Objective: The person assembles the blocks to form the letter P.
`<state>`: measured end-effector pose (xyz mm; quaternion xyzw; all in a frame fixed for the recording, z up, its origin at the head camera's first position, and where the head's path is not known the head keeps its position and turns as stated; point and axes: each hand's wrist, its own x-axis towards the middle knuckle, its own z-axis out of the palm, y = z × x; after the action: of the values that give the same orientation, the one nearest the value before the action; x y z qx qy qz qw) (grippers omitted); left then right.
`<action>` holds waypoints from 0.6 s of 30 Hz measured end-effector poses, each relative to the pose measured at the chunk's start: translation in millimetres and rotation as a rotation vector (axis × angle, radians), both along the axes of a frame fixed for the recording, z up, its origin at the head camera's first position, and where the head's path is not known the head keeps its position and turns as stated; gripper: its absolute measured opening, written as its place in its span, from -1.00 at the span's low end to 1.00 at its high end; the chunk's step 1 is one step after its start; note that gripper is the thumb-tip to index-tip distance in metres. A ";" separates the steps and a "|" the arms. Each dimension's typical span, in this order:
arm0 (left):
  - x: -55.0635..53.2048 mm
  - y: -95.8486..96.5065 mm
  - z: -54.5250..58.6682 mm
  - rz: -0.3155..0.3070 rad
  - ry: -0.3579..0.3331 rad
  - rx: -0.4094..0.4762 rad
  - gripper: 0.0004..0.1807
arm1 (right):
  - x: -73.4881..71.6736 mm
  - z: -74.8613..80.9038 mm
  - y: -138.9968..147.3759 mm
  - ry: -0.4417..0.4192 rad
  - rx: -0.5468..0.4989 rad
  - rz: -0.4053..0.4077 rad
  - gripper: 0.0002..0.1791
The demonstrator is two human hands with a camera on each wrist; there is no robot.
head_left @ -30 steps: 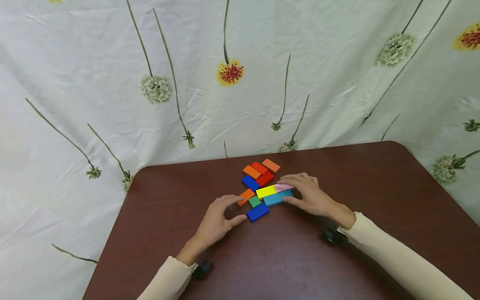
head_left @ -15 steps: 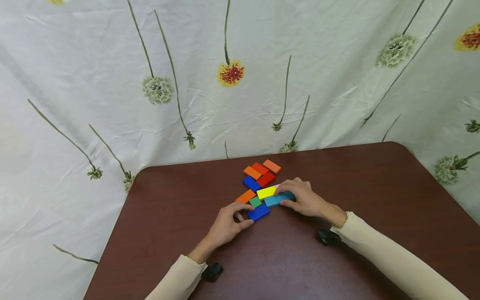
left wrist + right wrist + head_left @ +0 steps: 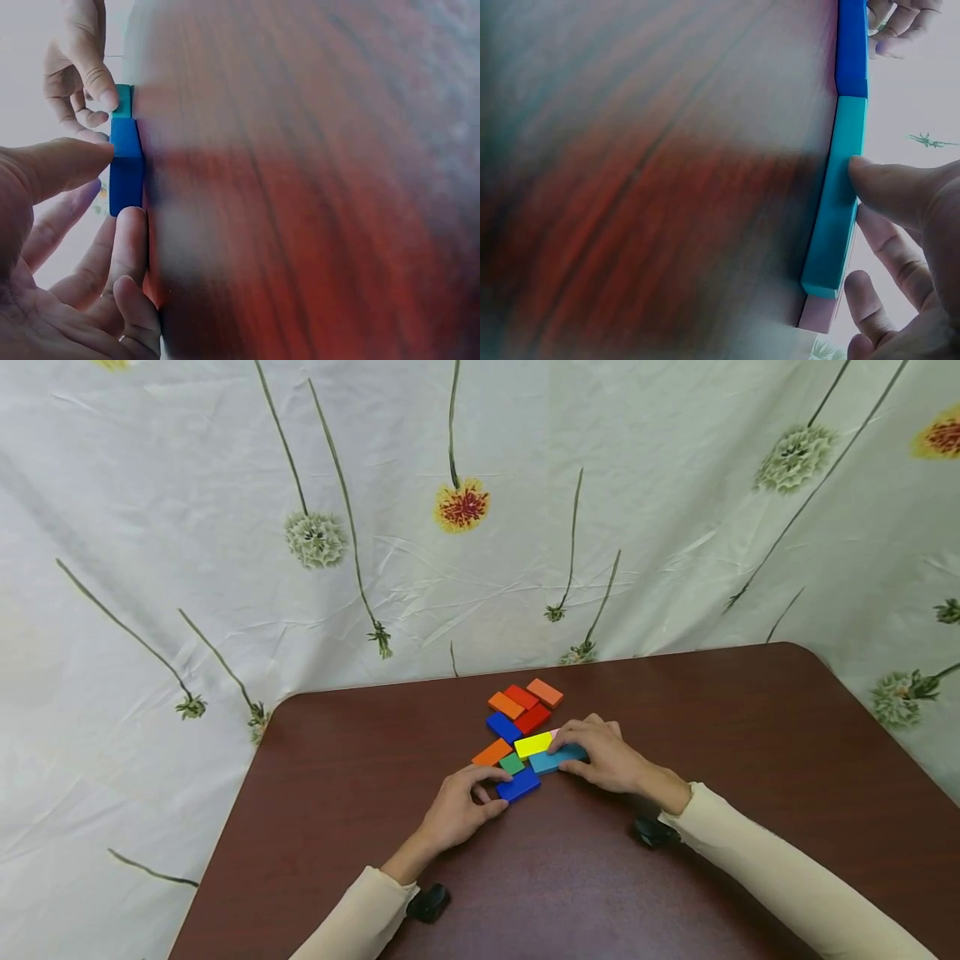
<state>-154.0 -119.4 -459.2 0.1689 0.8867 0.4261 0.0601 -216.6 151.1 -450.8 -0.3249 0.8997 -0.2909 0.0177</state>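
My left hand (image 3: 456,810) pinches the left end of a dark blue block (image 3: 522,787), which lies flat; its thumb and fingers also show around this block (image 3: 127,180) in the left wrist view. The right hand (image 3: 607,756) holds a longer light blue block (image 3: 546,762), thumb on the near side and fingers over the top. Beyond that lie a yellow block (image 3: 532,745) and a pink block (image 3: 819,313), mostly hidden by the right hand in the head view. A small green block (image 3: 512,764) sits between the dark blue block and an orange one (image 3: 491,752).
Farther back lie another blue block (image 3: 503,727), red blocks (image 3: 532,719), an orange block (image 3: 506,705) and a lighter orange block (image 3: 545,692). All rest on a dark brown table (image 3: 360,768). A flower-printed cloth (image 3: 660,510) hangs behind the table's far edge.
The left hand has moved right and nearer, from beside the orange block to the dark blue block, which it now pinches. My right hand has shifted slightly left, its fingers closing over the light blue block.
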 end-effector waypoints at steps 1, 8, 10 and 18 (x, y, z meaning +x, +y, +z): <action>-0.2 0.1 0.3 0.000 -0.003 -0.001 -0.70 | 0.1 0.1 -0.2 0.001 0.004 0.002 -0.77; -2.4 2.1 2.1 -0.011 -0.025 -0.002 -0.72 | 0.2 0.1 1.7 -0.008 0.022 0.009 -0.75; -2.6 2.8 2.6 -0.011 -0.030 -0.001 -0.72 | 0.2 -0.3 2.9 -0.002 0.019 0.014 -0.75; -2.8 3.7 3.8 -0.011 -0.028 -0.010 -0.73 | -0.2 0.0 4.1 -0.006 0.016 0.030 -0.72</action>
<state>-156.7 -115.7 -455.4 0.1673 0.8869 0.4239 0.0757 -216.8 155.1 -450.8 -0.3374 0.8970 -0.2844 0.0272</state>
